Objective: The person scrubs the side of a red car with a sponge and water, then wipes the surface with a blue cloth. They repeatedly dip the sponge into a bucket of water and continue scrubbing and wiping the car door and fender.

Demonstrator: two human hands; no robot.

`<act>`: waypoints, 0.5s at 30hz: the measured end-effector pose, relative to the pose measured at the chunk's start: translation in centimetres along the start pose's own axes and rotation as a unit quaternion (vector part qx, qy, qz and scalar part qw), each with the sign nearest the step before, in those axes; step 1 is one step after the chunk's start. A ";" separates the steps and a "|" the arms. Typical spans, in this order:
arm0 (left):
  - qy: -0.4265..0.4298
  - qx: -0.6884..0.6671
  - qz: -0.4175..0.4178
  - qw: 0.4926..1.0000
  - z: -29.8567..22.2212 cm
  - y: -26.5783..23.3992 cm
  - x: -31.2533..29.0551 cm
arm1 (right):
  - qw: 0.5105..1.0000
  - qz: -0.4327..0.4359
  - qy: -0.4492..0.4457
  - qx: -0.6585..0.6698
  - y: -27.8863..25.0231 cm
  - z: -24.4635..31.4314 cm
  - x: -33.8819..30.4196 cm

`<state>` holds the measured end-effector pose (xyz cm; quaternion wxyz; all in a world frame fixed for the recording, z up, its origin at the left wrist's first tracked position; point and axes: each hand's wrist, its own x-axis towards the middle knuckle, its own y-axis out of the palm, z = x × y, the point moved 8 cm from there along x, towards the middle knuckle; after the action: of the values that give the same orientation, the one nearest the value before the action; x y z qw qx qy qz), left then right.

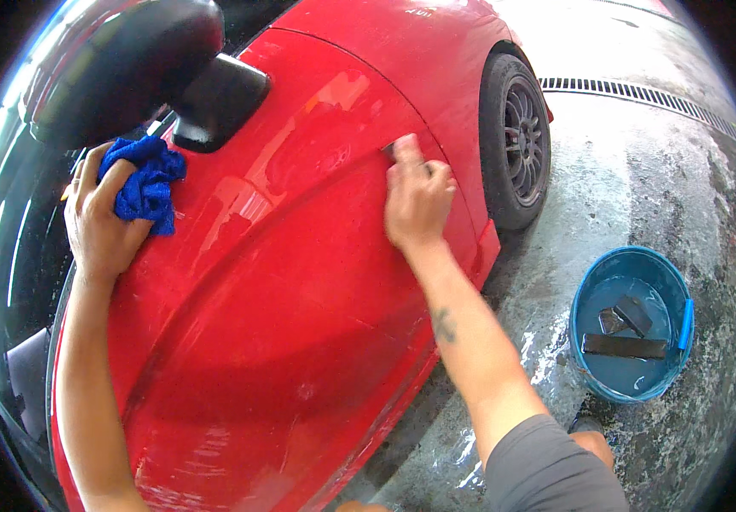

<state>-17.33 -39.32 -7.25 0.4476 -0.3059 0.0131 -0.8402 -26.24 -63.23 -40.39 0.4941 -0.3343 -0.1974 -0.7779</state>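
A red car door [300,256] fills the middle of the view, its surface wet and shiny in patches. At the upper left, beside the black side mirror [223,98], my left hand [104,213] grips a crumpled blue cloth [144,183] against the window's lower edge. My right hand [419,196] is closed and presses on the door's upper right part, near the seam with the front fender. A small dark edge shows at its fingertips. The rest of what it holds is hidden by the fingers.
A blue bucket [585,375] of cloudy water stands on the wet concrete floor [590,213] to the right, with several dark blocks in it. Beyond the fender is the front wheel [517,141]. A drain grate [632,92] crosses the floor behind.
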 end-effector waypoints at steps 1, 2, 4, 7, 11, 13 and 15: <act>0.001 0.002 0.000 1.000 -0.2 0.2 0.2 | 0.999 -0.001 0.040 -0.006 0.7 -3.1 1.1; 0.004 0.009 0.001 1.000 -0.3 0.2 0.3 | 0.999 -0.014 0.033 -0.015 1.3 -4.4 1.4; 0.003 0.008 -0.004 1.000 0.4 0.5 -0.2 | 0.998 0.010 0.066 0.012 1.5 -3.7 1.4; -0.004 0.000 0.000 1.000 0.3 0.3 -0.2 | 0.998 0.036 0.009 0.054 0.2 2.8 -2.1; -0.003 0.000 -0.001 1.000 0.5 0.4 -0.1 | 1.000 0.009 0.022 0.000 1.4 -1.9 -0.1; -0.009 -0.002 -0.003 1.000 0.5 0.7 -0.2 | 0.999 -0.004 0.031 -0.010 1.7 -4.7 1.7; -0.013 -0.004 -0.006 1.000 0.6 0.9 -0.2 | 0.999 0.012 0.036 -0.025 2.4 -5.0 1.4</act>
<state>-16.27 -39.50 -7.10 0.4412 -0.3187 0.0082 -0.8389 -26.15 -68.34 -42.96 0.5017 -0.3207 -0.1561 -0.7881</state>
